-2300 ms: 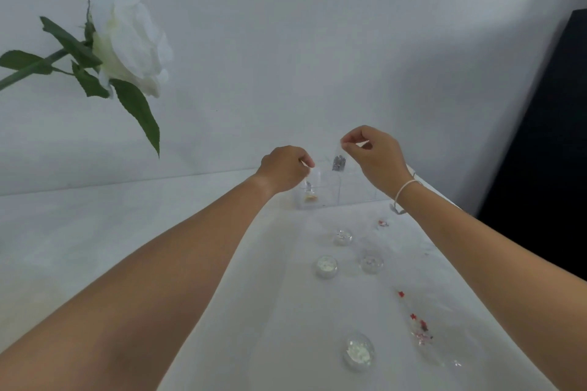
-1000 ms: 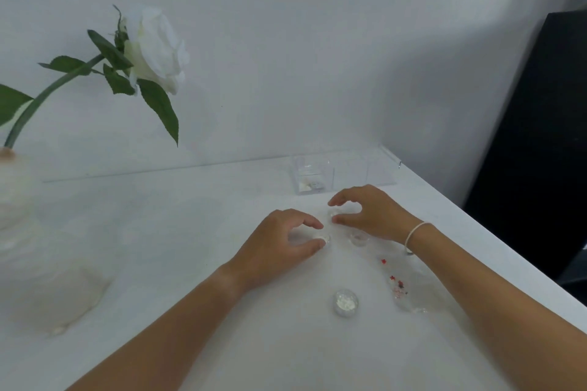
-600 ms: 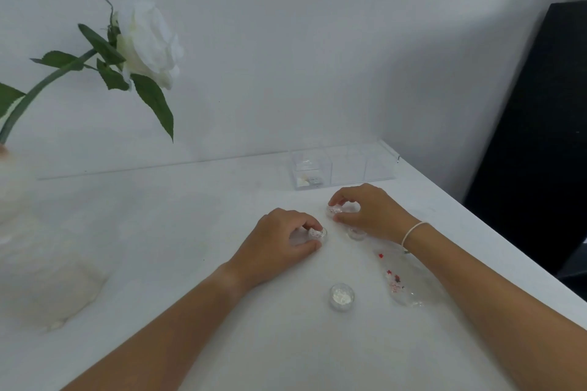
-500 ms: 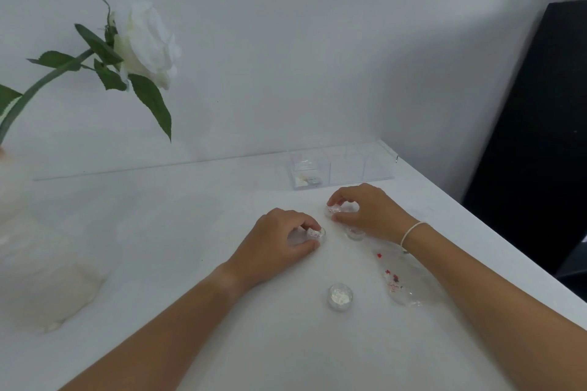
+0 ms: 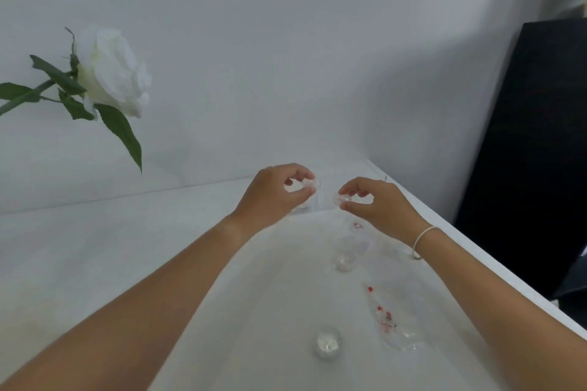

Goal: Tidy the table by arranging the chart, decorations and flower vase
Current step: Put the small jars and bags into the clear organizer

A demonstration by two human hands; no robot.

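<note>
— What is different from a moment ago?

— Both my hands are now lifted off the table and reaching toward the back edge; before, they were pressing down on the small jars.

— What are you holding in the head view?

— My left hand is pinching a small clear jar between thumb and fingertips. My right hand is pinching another little jar the same way, just beside the first.

— And the rest?

— Two more jars are sitting on the table, one under my right wrist, one nearer me. A clear packet with red bits is lying to the right. The white rose is leaning in from the left.
</note>
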